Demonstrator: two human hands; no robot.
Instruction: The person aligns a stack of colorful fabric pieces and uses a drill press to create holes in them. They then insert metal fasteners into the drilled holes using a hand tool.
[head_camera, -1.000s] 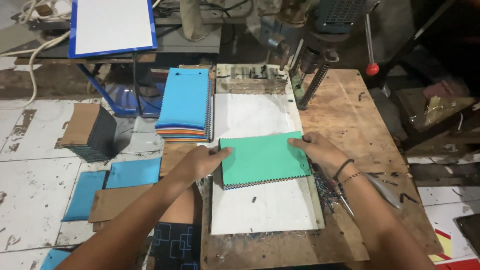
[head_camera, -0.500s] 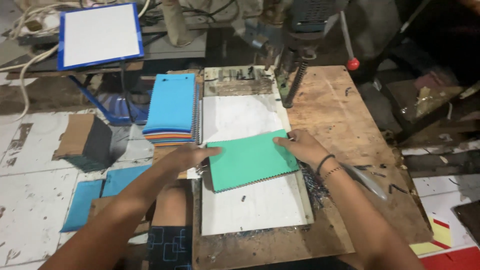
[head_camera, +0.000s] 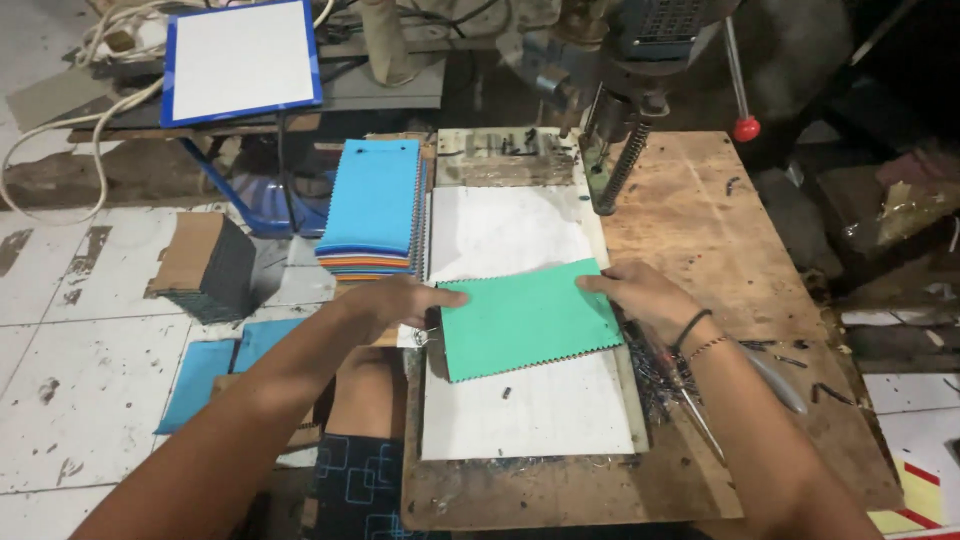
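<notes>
Two hands on our green swatch stack (head_camera: 528, 318), left hand (head_camera: 400, 300) pressing its left edge, right hand (head_camera: 640, 292) pinching its right edge, stack between them on the white board (head_camera: 530, 415).

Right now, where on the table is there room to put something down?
The white board is bare below the green stack, and the wooden table is bare right of the drill. Metal shavings clutter the spot by the right hand; the left hand holds the stack's other side.
</notes>
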